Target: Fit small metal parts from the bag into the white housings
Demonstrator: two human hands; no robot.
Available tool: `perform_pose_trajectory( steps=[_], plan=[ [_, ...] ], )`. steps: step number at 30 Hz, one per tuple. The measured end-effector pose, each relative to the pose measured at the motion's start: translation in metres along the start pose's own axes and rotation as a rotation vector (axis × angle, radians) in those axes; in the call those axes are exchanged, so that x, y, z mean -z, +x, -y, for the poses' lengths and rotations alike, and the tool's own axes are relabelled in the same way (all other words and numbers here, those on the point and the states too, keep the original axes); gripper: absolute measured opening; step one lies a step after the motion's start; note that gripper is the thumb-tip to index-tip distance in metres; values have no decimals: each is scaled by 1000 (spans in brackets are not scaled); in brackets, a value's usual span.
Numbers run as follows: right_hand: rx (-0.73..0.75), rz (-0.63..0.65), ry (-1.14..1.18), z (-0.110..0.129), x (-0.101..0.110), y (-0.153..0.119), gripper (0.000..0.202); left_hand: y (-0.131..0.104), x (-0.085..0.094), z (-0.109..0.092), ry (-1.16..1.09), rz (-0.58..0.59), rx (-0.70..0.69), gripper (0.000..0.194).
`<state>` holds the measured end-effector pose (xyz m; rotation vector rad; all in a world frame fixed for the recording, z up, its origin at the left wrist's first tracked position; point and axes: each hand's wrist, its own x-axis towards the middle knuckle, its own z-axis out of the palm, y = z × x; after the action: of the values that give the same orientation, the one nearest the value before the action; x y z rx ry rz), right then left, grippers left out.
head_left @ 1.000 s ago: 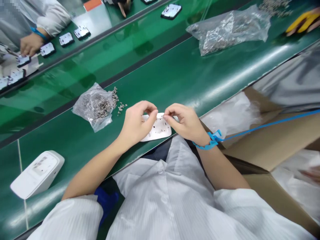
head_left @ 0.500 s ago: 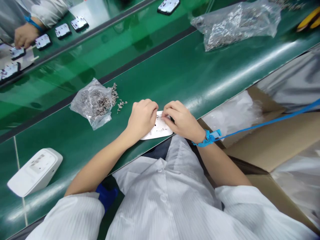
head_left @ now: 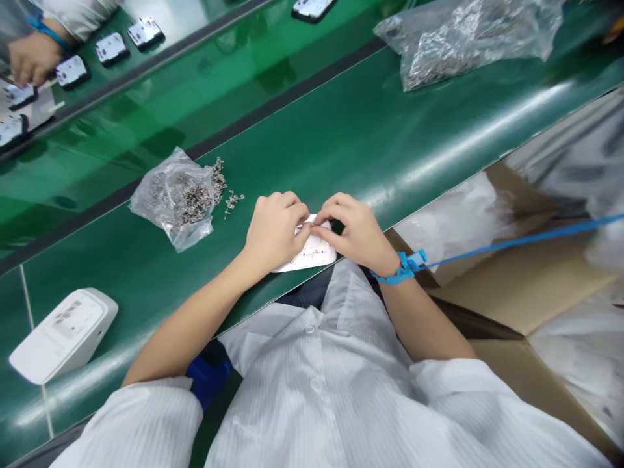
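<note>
A white plastic piece (head_left: 314, 255) with small dark slots lies at the near edge of the green bench, partly covered by my hands. My left hand (head_left: 277, 231) is bent over its left side, thumb and fingertips closed near its upper part. From the right, my right hand (head_left: 353, 233) meets it with thumb and forefinger pinched; whatever lies between the fingertips is too small to make out. To the left, an open clear bag (head_left: 178, 198) of small metal parts has spilled some pieces (head_left: 233, 203) onto the bench.
A white device housing (head_left: 63, 335) rests at the left. A larger clear bag of metal parts (head_left: 468, 42) lies at the upper right. Across the bench, another person's hand (head_left: 36, 58) is beside dark-edged parts (head_left: 111, 49). A cardboard box (head_left: 531, 273) and blue wrist cord (head_left: 511, 244) are at right.
My left thumb has moved toward my right fingertips, and the two hands now meet over the white piece. The view has shifted slightly.
</note>
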<state>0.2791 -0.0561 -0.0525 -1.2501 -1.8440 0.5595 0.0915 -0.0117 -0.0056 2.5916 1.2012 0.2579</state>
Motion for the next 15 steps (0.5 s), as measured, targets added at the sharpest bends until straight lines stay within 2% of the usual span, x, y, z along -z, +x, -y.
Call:
perform_pose_trajectory(
  steps=[5, 12, 15],
  plan=[
    [91, -190, -123, 2, -5, -24, 16, 1, -1, 0, -2, -3, 0, 14],
    [116, -168, -105, 0, -5, -23, 17, 2, -1, -1, -7, 3, 34, 12],
    [130, -92, -99, 0, -1, -21, 18, 3, -1, -3, -4, 7, 33, 11]
  ],
)
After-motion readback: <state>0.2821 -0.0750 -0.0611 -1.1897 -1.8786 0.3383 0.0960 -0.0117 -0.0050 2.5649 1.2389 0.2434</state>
